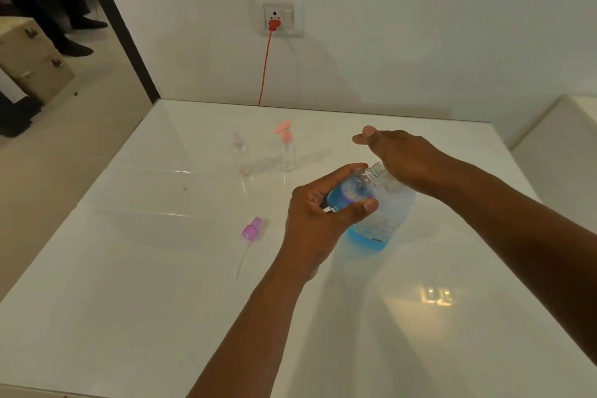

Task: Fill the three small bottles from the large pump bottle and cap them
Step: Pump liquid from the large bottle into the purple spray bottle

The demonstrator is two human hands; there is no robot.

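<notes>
1. White and glossy, the desk (161, 317) stands against a pale wall with a socket (279, 14) and a red cable (265, 68); all places below are given from the large bottle (384, 213) at the middle of the desk.
2. Left hand (323, 207): closed around a small bottle (350, 192), thumb low, fingers over the top. This small bottle is tipped, its long axis slanting up and away toward the large bottle's open threaded neck (376, 170), with blue liquid pooled at the lower end near the palm.
3. Right hand (400, 160): spread fairly wide and draped over the large bottle's shoulder on its far right side, steadying it; the fingers point left past the neck. Whether it pinches anything I cannot tell.
4. The large bottle stands upright with no pump on it and blue liquid only at the bottom. The two mouths sit just beside each other, so I judge the coming move depends on lining up the tilted small bottle with that neck; the left hand is nearer.
5. Left of the large bottle and nearer the viewer lies a purple spray cap (252, 229) with its dip tube (242, 263), probably this bottle's closure.
6. Farther left and behind stand a pink-pump small bottle (287, 152) and a clear small bottle (240, 152), both seemingly empty.
</notes>
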